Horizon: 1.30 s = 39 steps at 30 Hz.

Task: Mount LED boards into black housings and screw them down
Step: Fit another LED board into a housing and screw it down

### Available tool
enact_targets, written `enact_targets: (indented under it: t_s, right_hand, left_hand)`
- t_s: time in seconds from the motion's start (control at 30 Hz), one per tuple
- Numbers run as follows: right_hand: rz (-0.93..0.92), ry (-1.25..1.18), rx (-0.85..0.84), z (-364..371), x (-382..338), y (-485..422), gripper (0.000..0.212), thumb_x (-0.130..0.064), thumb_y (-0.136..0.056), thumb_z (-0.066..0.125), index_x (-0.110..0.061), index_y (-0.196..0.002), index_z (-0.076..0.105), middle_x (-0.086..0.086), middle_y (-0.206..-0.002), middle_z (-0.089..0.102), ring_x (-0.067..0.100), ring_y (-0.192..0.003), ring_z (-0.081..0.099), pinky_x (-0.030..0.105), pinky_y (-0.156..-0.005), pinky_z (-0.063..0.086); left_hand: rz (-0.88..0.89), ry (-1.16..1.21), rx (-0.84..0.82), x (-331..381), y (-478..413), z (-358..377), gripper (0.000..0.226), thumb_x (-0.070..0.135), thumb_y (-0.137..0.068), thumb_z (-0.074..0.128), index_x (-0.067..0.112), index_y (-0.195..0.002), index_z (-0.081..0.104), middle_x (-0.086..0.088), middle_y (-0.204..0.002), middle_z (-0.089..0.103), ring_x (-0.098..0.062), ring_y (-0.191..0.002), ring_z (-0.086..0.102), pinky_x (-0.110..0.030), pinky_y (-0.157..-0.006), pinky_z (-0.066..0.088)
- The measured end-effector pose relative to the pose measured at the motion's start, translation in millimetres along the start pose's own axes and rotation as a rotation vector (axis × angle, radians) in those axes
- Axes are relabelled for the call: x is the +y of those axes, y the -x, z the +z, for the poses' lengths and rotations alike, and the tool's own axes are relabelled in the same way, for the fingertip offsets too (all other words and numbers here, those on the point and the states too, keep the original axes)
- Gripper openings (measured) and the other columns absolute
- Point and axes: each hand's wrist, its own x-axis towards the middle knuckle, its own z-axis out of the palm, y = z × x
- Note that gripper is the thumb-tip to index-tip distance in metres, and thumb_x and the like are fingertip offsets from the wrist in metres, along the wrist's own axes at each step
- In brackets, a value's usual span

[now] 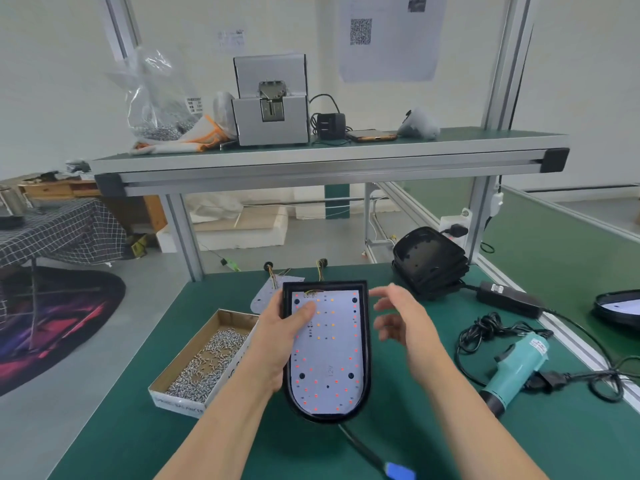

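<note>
A black housing with a white LED board seated inside is held above the green table, in the middle of the view. My left hand grips the housing's left edge, thumb pressing on the board. My right hand hovers just right of the housing, fingers apart, holding nothing and slightly blurred. A cardboard box of screws lies to the left. A stack of empty black housings sits at the back right. A teal electric screwdriver lies on the right.
Loose LED boards with wires lie behind the held housing. A black power adapter and tangled cables are at right. Another housing sits at the far right edge. A shelf above carries a screw feeder machine.
</note>
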Motion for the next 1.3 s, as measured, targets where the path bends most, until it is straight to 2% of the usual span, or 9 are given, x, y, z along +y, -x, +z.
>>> enact_targets:
  t_s: [0.07, 0.17, 0.37, 0.67, 0.8, 1.0, 1.07, 1.2, 1.3]
  right_hand:
    - [0.003, 0.119, -0.107, 8.4, -6.3, 1.8, 0.032, -0.048, -0.087, 0.062, -0.019, -0.100, 0.070, -0.007, -0.080, 0.068, 0.009, -0.066, 0.060, 0.022, -0.060, 0.051]
    - [-0.089, 0.406, -0.024, 24.9, -8.6, 1.1, 0.011, -0.032, -0.094, 0.066, -0.021, -0.099, 0.067, -0.009, -0.093, 0.072, 0.013, -0.084, 0.065, 0.029, -0.077, 0.054]
    - [0.016, 0.198, 0.070, 36.5, -12.3, -6.3, 0.010, -0.017, -0.097, 0.064, -0.009, -0.102, 0.067, 0.008, -0.105, 0.073, 0.029, -0.098, 0.068, 0.045, -0.091, 0.054]
    - [0.003, 0.274, 0.054, 36.8, -2.4, -1.8, 0.012, -0.020, -0.103, 0.052, -0.017, -0.101, 0.062, -0.005, -0.099, 0.065, 0.013, -0.092, 0.059, 0.025, -0.078, 0.046]
    - [-0.184, 0.455, 0.070, 37.8, -0.2, 2.1, 0.009, -0.023, -0.102, 0.052, -0.018, -0.097, 0.059, -0.010, -0.089, 0.065, 0.000, -0.076, 0.055, 0.010, -0.067, 0.041]
    - [0.102, -0.006, -0.227, 21.2, -4.8, 3.0, 0.039, -0.051, -0.104, 0.045, -0.024, -0.113, 0.071, 0.003, -0.115, 0.073, 0.014, -0.100, 0.064, 0.031, -0.084, 0.050]
    - [0.158, -0.158, -0.223, 17.9, -0.8, 4.5, 0.028, -0.038, -0.100, 0.050, -0.026, -0.116, 0.071, 0.004, -0.115, 0.072, 0.022, -0.104, 0.062, 0.036, -0.079, 0.048]
    - [0.073, 0.036, -0.385, 26.2, 13.5, 12.7, 0.043, -0.017, -0.082, 0.065, -0.024, -0.125, 0.066, -0.004, -0.120, 0.073, 0.015, -0.111, 0.069, 0.035, -0.091, 0.057]
    - [-0.045, 0.180, -0.218, 32.1, 7.1, 8.9, 0.033, -0.030, -0.067, 0.063, -0.034, -0.097, 0.074, -0.021, -0.094, 0.074, -0.002, -0.086, 0.067, 0.026, -0.080, 0.052]
  left_hand:
    - [0.015, -0.031, 0.001, -0.5, 0.5, 2.4, 0.027, 0.009, -0.095, 0.066, 0.009, -0.121, 0.059, -0.018, -0.115, 0.072, -0.039, -0.103, 0.071, -0.056, -0.090, 0.056]
    - [0.041, -0.066, -0.014, -1.8, 0.8, 10.6, 0.028, 0.008, -0.096, 0.065, 0.009, -0.123, 0.059, -0.018, -0.116, 0.071, -0.040, -0.107, 0.069, -0.056, -0.094, 0.055]
    - [0.039, -0.042, 0.043, 8.4, -1.9, 19.7, 0.025, 0.002, -0.094, 0.065, 0.006, -0.118, 0.061, -0.022, -0.114, 0.071, -0.035, -0.097, 0.071, -0.052, -0.089, 0.058]
    - [0.022, -0.074, 0.036, 8.6, -5.4, 14.9, 0.022, 0.001, -0.091, 0.068, 0.009, -0.111, 0.064, -0.021, -0.110, 0.072, -0.035, -0.093, 0.071, -0.054, -0.087, 0.058]
    - [-0.037, 0.007, 0.003, 9.0, -1.6, 14.3, 0.029, -0.001, -0.087, 0.071, 0.008, -0.113, 0.061, -0.017, -0.100, 0.076, -0.030, -0.081, 0.075, -0.040, -0.063, 0.061]
    - [-0.023, 0.060, -0.009, 13.1, 1.7, 2.5, 0.028, -0.001, -0.085, 0.070, 0.011, -0.110, 0.063, -0.013, -0.098, 0.077, -0.026, -0.079, 0.075, -0.035, -0.061, 0.060]
    - [-0.022, 0.051, -0.043, 15.8, 2.6, 1.3, 0.032, 0.004, -0.081, 0.073, 0.011, -0.110, 0.063, -0.012, -0.099, 0.077, -0.026, -0.081, 0.075, -0.035, -0.062, 0.060]
    - [-0.039, 0.013, -0.115, 17.4, 4.0, 3.9, 0.047, 0.012, -0.072, 0.078, 0.007, -0.116, 0.062, -0.016, -0.107, 0.075, -0.028, -0.090, 0.074, -0.037, -0.069, 0.061]
    - [-0.040, 0.007, -0.156, 18.2, 4.4, 1.4, 0.047, 0.011, -0.073, 0.077, 0.007, -0.117, 0.063, -0.018, -0.111, 0.074, -0.030, -0.094, 0.073, -0.039, -0.074, 0.061]
